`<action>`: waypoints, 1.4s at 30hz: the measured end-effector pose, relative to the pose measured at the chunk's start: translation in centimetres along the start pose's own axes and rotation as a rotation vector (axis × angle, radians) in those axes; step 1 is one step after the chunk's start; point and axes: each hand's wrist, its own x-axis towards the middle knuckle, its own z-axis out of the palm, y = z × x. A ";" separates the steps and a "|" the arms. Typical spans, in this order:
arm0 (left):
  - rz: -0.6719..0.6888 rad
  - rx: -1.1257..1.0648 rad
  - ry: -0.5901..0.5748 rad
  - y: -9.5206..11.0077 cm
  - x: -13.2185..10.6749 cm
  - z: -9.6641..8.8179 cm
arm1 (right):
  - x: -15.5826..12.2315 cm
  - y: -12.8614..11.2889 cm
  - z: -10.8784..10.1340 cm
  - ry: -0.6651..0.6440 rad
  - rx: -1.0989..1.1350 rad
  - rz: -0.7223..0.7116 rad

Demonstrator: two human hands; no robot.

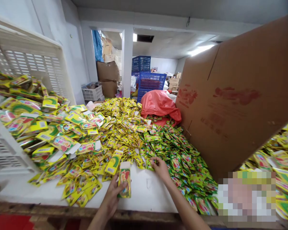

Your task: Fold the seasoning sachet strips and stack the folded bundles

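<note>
A tall cardboard panel (pixel 230 83) leans at the right, with faded red print (pixel 237 95). Far off, a white pillar (pixel 128 64) stands between two openings. Left of it are brown boxes (pixel 108 71), one above another, a blue sheet (pixel 97 46) hanging above them, and a small crate (pixel 93 93) to their left. Right of it are stacked blue crates (pixel 152 80); farther right, small cartons (pixel 174 83). A light (pixel 203 50) glows on the far ceiling.
</note>
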 end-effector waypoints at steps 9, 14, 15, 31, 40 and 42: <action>0.056 0.033 -0.023 -0.3 0.2 -0.1 | 2.6 -0.4 -1.3 0.001 0.058 0.028; 0.051 0.067 -0.059 0.0 0.1 0.2 | 1.8 0.5 -0.1 -0.040 -0.010 0.132; 0.050 0.074 -0.067 0.1 0.0 0.2 | 1.6 0.7 0.1 -0.037 -0.044 0.155; 0.089 0.107 -0.053 -0.2 0.0 0.7 | 1.4 -1.1 -0.1 -0.168 -0.371 0.020; 0.133 0.238 -0.036 -1.1 -0.1 0.1 | -5.6 -4.3 0.4 -0.299 -0.157 -0.153; 0.199 0.328 -0.035 -1.3 0.0 0.2 | -7.9 -5.5 0.9 -0.366 -0.077 -0.164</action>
